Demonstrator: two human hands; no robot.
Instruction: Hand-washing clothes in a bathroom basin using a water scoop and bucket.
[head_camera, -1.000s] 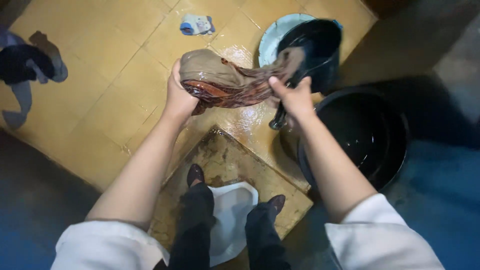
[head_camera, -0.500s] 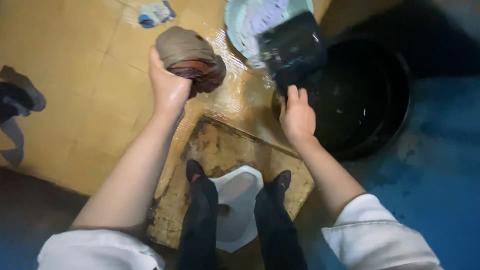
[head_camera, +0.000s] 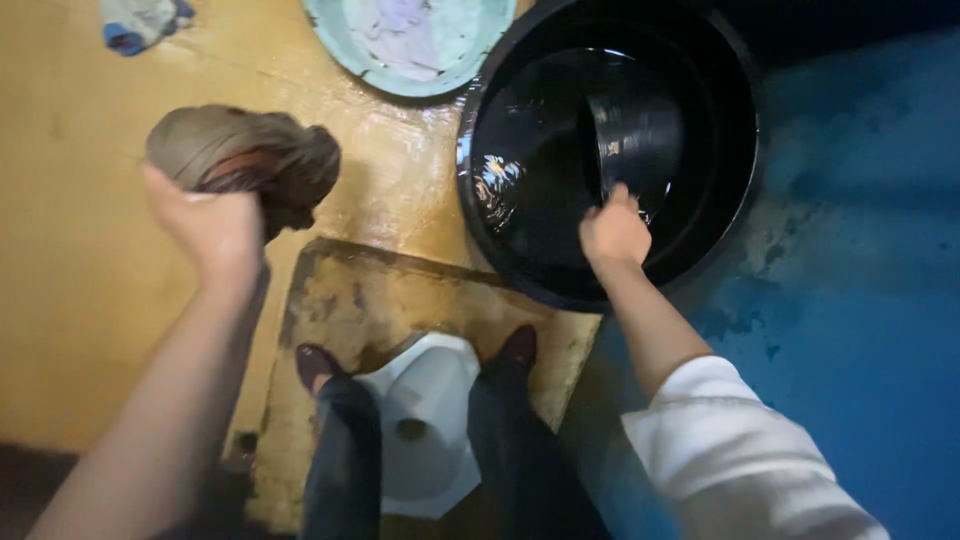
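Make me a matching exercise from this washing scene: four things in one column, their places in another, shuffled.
1. bundled cloth
2. small dark scoop
3. teal basin
4. white stool

a. under the right hand, inside the big black tub
b. between the feet
c. gripped in the left hand
d. on the wet floor, top of view

Pairs: 1-c, 2-a, 3-d, 4-b
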